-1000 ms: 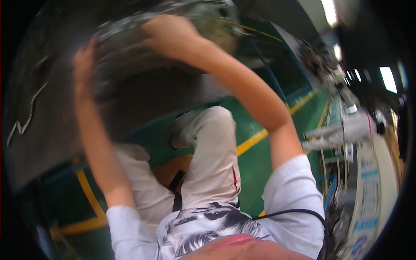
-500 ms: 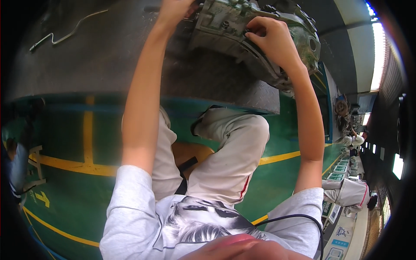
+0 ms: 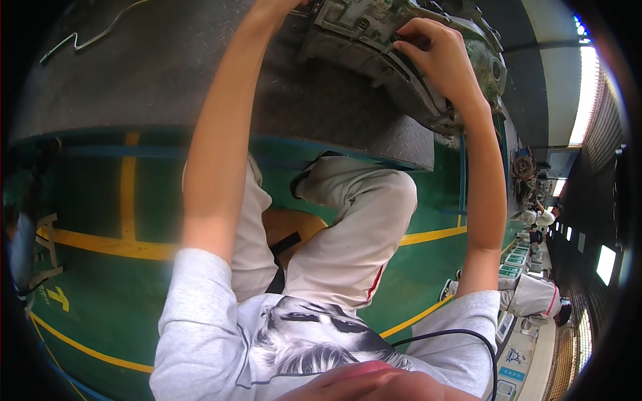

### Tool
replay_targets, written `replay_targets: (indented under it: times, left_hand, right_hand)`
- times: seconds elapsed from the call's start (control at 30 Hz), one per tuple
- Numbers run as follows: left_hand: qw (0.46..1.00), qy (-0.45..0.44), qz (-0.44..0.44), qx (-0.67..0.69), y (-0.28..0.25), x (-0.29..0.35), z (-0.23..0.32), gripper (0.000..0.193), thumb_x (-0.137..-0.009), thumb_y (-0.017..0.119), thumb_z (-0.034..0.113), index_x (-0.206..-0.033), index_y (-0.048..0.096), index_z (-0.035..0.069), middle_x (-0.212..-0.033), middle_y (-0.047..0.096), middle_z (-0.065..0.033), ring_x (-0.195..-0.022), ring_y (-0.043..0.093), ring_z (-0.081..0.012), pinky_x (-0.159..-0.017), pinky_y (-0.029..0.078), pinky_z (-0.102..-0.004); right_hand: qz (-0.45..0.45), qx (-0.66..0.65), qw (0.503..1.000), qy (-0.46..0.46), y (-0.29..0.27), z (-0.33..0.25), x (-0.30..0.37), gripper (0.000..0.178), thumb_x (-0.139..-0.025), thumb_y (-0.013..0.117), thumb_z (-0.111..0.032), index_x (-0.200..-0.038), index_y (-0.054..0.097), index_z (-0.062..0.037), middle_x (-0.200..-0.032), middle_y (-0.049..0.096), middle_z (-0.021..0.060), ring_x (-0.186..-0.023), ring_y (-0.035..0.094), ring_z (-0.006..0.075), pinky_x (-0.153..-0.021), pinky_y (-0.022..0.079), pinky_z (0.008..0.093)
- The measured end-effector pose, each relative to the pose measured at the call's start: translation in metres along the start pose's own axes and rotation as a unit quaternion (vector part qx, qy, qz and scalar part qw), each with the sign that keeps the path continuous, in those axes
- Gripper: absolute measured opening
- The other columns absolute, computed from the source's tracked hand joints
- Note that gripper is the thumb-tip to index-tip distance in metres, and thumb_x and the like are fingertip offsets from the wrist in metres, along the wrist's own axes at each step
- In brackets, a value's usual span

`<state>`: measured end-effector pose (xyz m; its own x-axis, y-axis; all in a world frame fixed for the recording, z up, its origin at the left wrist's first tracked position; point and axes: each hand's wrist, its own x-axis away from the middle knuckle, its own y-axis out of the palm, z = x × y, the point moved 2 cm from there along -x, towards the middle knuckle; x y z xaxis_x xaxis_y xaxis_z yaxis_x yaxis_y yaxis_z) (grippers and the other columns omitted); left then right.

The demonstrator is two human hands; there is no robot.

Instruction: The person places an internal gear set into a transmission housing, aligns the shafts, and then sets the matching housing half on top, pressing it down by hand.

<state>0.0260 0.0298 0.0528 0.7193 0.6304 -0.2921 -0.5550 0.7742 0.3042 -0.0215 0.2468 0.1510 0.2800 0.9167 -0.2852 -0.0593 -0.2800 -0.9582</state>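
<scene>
The right hand (image 3: 436,52) is nearly pinched at the metal casing (image 3: 381,23), its hold unclear; by the casing's left end, the left hand (image 3: 277,8) is cropped, its grip impossible to tell.

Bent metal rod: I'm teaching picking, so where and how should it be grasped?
Probably pinch the rod across its longer run, right of the kink, from above: it is thin and lies uncovered on the dark tabletop.

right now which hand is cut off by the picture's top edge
The left hand; the right hand is lower in view, its thumb and fingers at the metal housing.
</scene>
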Motion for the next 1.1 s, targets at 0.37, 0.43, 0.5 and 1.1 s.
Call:
replay_targets:
  times: [0.37, 0.43, 0.5, 1.1]
  left_hand:
    - [1.000, 0.004, -0.006, 0.012, 0.002, -0.001, -0.006, 0.029, -0.083, 0.060, 0.029, -0.070, 0.060, 0.003, -0.055, 0.055, -0.0020, -0.042, 0.045, -0.0079, -0.038, 0.035, -0.0221]
    - [1.000, 0.006, -0.004, 0.018, 0.001, -0.003, -0.008, 0.029, -0.083, 0.061, 0.029, -0.070, 0.060, 0.003, -0.055, 0.055, -0.0020, -0.042, 0.045, -0.0079, -0.039, 0.036, -0.0220]
    - [1.000, 0.000, -0.002, 0.020, 0.003, -0.002, -0.008, 0.029, -0.083, 0.061, 0.029, -0.071, 0.060, 0.003, -0.055, 0.055, -0.0020, -0.042, 0.046, -0.0079, -0.039, 0.036, -0.0221]
    - [1.000, -0.013, -0.001, 0.022, -0.001, 0.002, -0.005, 0.028, -0.083, 0.061, 0.028, -0.069, 0.059, 0.004, -0.055, 0.053, -0.0012, -0.043, 0.045, -0.0078, -0.039, 0.035, -0.0223]
  right_hand:
    - [-0.012, 0.038, 0.999, 0.007, 0.000, -0.014, -0.007, 0.019, -0.075, 0.066, -0.012, -0.088, 0.060, -0.0003, -0.076, 0.061, 0.0090, -0.069, 0.059, 0.0180, -0.067, 0.047, 0.0302]
    - [-0.023, 0.006, 1.000, -0.010, 0.001, 0.000, -0.005, 0.019, -0.074, 0.066, -0.011, -0.088, 0.060, -0.0003, -0.076, 0.061, 0.0082, -0.069, 0.058, 0.0169, -0.067, 0.047, 0.0296]
    - [-0.035, -0.022, 0.999, -0.025, 0.000, 0.004, -0.003, 0.018, -0.074, 0.065, -0.011, -0.088, 0.060, -0.0003, -0.077, 0.060, 0.0074, -0.069, 0.058, 0.0158, -0.067, 0.046, 0.0290]
    - [-0.062, 0.221, 0.963, 0.140, 0.006, -0.005, -0.009, 0.028, -0.078, 0.062, -0.031, -0.080, 0.061, -0.0032, -0.071, 0.061, 0.0089, -0.066, 0.058, 0.0230, -0.062, 0.046, 0.0331]
